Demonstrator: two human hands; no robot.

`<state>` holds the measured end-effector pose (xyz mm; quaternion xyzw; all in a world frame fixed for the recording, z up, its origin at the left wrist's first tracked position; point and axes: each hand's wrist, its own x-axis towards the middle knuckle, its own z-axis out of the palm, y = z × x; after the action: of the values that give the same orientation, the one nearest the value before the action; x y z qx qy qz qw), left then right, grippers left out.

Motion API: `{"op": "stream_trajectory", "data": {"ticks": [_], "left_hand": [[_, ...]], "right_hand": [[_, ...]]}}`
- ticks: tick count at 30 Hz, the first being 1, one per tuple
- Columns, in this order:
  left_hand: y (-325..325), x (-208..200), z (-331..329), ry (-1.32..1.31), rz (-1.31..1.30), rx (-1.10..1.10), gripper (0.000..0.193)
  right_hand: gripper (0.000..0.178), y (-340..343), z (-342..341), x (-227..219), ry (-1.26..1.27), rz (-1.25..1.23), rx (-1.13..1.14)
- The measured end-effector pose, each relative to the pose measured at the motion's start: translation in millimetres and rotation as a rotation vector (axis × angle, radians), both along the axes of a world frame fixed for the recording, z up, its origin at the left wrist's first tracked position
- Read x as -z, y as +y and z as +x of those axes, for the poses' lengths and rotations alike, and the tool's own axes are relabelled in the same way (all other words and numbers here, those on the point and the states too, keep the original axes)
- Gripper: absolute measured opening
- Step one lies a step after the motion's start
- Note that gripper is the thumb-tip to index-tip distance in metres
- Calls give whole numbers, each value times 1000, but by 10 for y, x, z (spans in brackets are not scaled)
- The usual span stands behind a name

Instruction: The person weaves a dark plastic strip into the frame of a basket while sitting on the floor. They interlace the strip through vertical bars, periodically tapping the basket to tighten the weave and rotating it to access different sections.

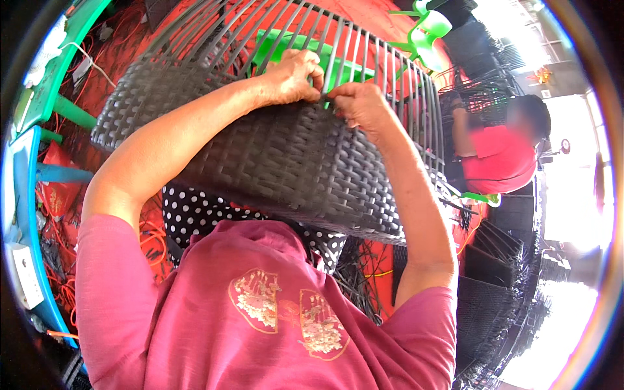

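Across my lap rests a dark woven wicker piece [260, 153], its near side closely woven and its far side a row of bare parallel slats [357, 52]. At the upper edge of the weave, my left hand [294, 77] has its fingers curled and pinched near one upright slat. Close beside it on the right, my right hand [359, 104] also pinches at that edge, thumb and forefinger together. A thin dark strand seems to run between the fingertips, but its ends are hidden by the fingers and the weave.
Beyond the slats is a green stool [292, 45], with a green chair [430, 32] farther back. At right sits a person in a red shirt [500, 156] beside dark strands. Green and blue tables [29, 162] line the left. Orange cords and scraps lie on the red floor.
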<state>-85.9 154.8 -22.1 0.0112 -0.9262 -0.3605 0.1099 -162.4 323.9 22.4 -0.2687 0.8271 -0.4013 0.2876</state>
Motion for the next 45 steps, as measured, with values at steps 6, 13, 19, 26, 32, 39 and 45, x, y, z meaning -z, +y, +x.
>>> {"op": "stream_trajectory", "data": {"ticks": [6, 13, 19, 26, 32, 39, 45], "left_hand": [[117, 65, -86, 39, -45, -40, 12], [18, -8, -72, 346, -354, -102, 10], [-186, -460, 189, 231, -290, 12, 16], [-459, -266, 375, 92, -190, 44, 10], [-347, -123, 317, -91, -402, 0, 10], [-375, -176, 187, -162, 207, -11, 15], [-445, -81, 186, -206, 286, -18, 17]], "right_hand": [[15, 34, -127, 341, 214, -102, 32], [21, -125, 47, 166, 326, -227, -51], [15, -202, 177, -42, -188, -420, 10], [15, -294, 206, -196, 209, 41, -41], [14, -465, 55, -64, 380, 86, -169], [12, -455, -22, 14, 137, -16, -130], [13, -467, -34, 21, 266, 62, -148]]}}
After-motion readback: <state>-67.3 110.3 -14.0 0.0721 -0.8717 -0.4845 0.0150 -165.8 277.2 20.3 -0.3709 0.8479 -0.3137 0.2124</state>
